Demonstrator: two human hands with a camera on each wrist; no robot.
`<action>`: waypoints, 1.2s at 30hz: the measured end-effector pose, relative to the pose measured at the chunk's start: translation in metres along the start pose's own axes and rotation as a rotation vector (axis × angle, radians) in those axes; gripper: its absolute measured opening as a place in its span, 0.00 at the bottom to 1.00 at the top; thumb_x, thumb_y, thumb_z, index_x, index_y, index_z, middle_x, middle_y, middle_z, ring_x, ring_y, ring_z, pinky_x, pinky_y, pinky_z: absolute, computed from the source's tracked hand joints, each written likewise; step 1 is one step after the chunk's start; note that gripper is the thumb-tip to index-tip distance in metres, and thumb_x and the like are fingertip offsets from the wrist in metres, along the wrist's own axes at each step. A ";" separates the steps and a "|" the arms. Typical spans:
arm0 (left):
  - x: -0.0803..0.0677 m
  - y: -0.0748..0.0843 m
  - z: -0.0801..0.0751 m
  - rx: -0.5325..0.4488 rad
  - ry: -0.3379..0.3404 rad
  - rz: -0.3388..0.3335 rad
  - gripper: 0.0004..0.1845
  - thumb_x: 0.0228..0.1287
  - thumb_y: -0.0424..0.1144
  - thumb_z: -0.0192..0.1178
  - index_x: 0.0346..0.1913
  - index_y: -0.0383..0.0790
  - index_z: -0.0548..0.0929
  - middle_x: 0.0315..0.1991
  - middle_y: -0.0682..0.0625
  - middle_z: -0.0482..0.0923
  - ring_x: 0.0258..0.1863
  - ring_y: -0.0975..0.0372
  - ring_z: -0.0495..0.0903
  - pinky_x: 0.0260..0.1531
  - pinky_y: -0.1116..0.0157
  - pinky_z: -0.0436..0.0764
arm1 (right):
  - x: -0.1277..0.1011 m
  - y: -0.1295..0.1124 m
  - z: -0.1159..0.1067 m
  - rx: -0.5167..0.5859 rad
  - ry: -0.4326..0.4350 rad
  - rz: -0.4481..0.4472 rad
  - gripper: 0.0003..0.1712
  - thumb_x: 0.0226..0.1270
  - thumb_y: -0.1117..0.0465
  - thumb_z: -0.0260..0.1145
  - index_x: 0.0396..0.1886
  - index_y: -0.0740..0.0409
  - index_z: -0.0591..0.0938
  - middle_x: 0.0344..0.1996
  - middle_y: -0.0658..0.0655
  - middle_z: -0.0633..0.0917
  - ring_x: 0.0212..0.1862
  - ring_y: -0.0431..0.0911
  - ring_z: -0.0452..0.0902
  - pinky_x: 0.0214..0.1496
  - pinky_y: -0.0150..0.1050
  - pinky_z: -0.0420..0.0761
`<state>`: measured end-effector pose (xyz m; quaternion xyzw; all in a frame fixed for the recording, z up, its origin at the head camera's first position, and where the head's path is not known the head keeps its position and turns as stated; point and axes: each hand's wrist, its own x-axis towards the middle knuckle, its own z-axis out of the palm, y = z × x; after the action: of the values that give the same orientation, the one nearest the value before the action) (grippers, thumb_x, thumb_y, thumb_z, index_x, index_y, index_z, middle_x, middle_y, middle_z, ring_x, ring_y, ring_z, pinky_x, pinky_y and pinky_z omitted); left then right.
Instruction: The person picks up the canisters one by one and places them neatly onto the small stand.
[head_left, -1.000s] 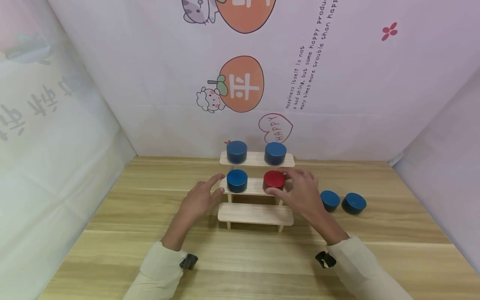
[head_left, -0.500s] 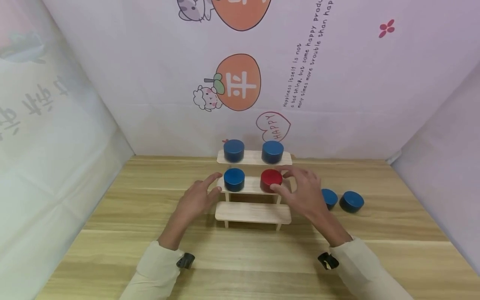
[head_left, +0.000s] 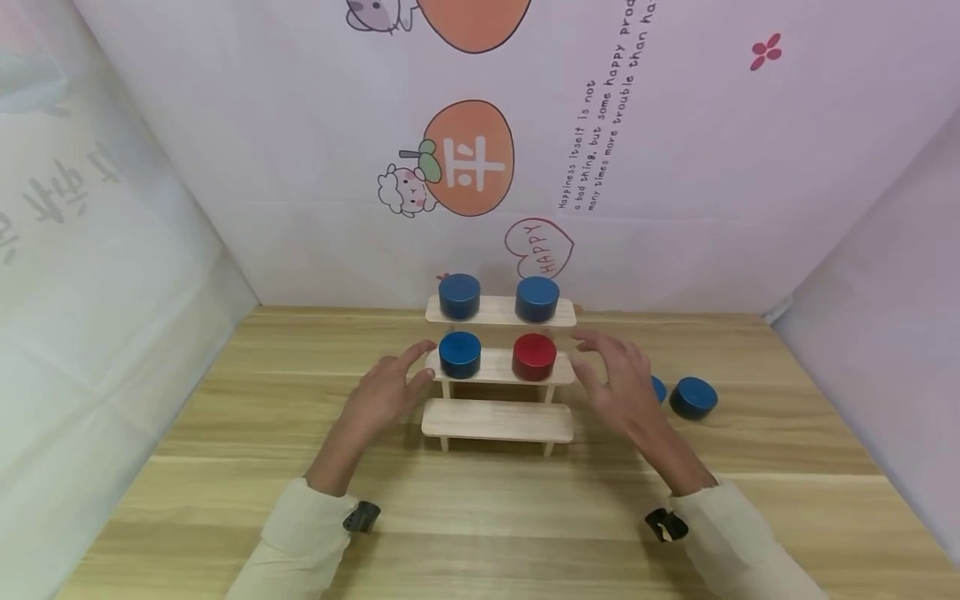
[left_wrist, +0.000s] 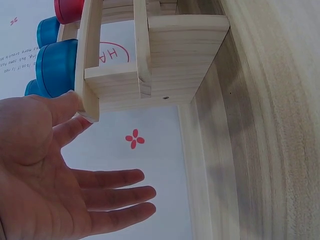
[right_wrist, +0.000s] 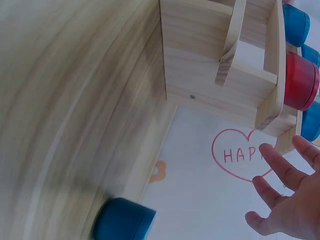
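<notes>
A small three-step wooden shelf (head_left: 497, 419) stands on the table. Its top step carries two blue cylinders (head_left: 459, 296) (head_left: 537, 298). On the middle step sit a blue cylinder (head_left: 460, 353) and a red cylinder (head_left: 534, 357). The bottom step is bare. My left hand (head_left: 384, 392) is open, its fingertips touching the left end of the middle step (left_wrist: 89, 100). To the right of the red cylinder (right_wrist: 300, 81), my right hand (head_left: 615, 379) hovers open and holds nothing.
Two more blue cylinders lie on the table right of the shelf, one (head_left: 693, 397) in plain sight, the other (head_left: 658, 388) mostly behind my right hand. Printed fabric walls (head_left: 487, 150) close in the back and both sides. The wooden table (head_left: 487, 500) stretches toward me.
My right hand has let go of the red cylinder on the middle step and drawn back to the right. The left hand stays at the shelf's left end.
</notes>
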<state>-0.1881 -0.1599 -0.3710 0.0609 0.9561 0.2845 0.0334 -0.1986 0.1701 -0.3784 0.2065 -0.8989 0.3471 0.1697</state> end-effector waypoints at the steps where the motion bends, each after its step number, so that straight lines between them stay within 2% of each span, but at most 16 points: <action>1: 0.000 -0.001 0.000 0.002 0.000 0.000 0.27 0.78 0.49 0.52 0.75 0.55 0.66 0.61 0.31 0.73 0.55 0.42 0.76 0.32 0.54 0.79 | -0.001 0.002 -0.001 0.006 0.003 -0.005 0.26 0.78 0.49 0.54 0.66 0.57 0.75 0.55 0.65 0.82 0.65 0.62 0.66 0.66 0.71 0.49; 6: -0.002 -0.005 0.000 -0.011 0.015 0.012 0.26 0.78 0.49 0.52 0.75 0.54 0.66 0.62 0.32 0.73 0.59 0.42 0.74 0.39 0.47 0.80 | -0.007 0.009 -0.007 0.014 -0.002 -0.006 0.26 0.78 0.49 0.54 0.66 0.60 0.75 0.58 0.66 0.80 0.65 0.64 0.66 0.65 0.71 0.51; 11: -0.004 -0.007 0.001 -0.043 0.044 0.026 0.26 0.78 0.48 0.53 0.75 0.52 0.68 0.64 0.32 0.71 0.62 0.41 0.71 0.49 0.41 0.77 | -0.015 0.017 -0.016 0.004 -0.012 -0.008 0.27 0.79 0.50 0.54 0.68 0.63 0.74 0.60 0.67 0.78 0.63 0.65 0.68 0.64 0.72 0.55; 17: -0.005 -0.005 0.000 -0.047 0.070 0.023 0.26 0.77 0.47 0.55 0.74 0.50 0.70 0.65 0.32 0.69 0.62 0.40 0.71 0.51 0.39 0.75 | -0.022 0.028 -0.029 -0.003 -0.028 0.006 0.27 0.79 0.52 0.55 0.69 0.63 0.72 0.62 0.68 0.76 0.63 0.66 0.69 0.62 0.70 0.61; 27: -0.010 0.002 -0.005 -0.061 0.065 0.012 0.30 0.75 0.47 0.57 0.76 0.48 0.65 0.69 0.31 0.65 0.65 0.37 0.68 0.55 0.36 0.71 | -0.042 0.052 -0.053 0.008 -0.037 0.030 0.26 0.78 0.56 0.56 0.68 0.66 0.72 0.62 0.71 0.75 0.64 0.69 0.66 0.60 0.70 0.61; 36: -0.019 0.008 -0.005 -0.100 0.046 0.032 0.32 0.74 0.46 0.58 0.76 0.45 0.64 0.70 0.31 0.62 0.65 0.38 0.67 0.56 0.37 0.71 | -0.048 0.071 -0.069 -0.043 -0.026 0.020 0.25 0.77 0.59 0.58 0.67 0.68 0.73 0.62 0.73 0.74 0.62 0.72 0.66 0.57 0.71 0.63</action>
<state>-0.1695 -0.1587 -0.3619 0.0680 0.9401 0.3339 0.0099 -0.1811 0.2774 -0.3908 0.1985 -0.9103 0.3267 0.1590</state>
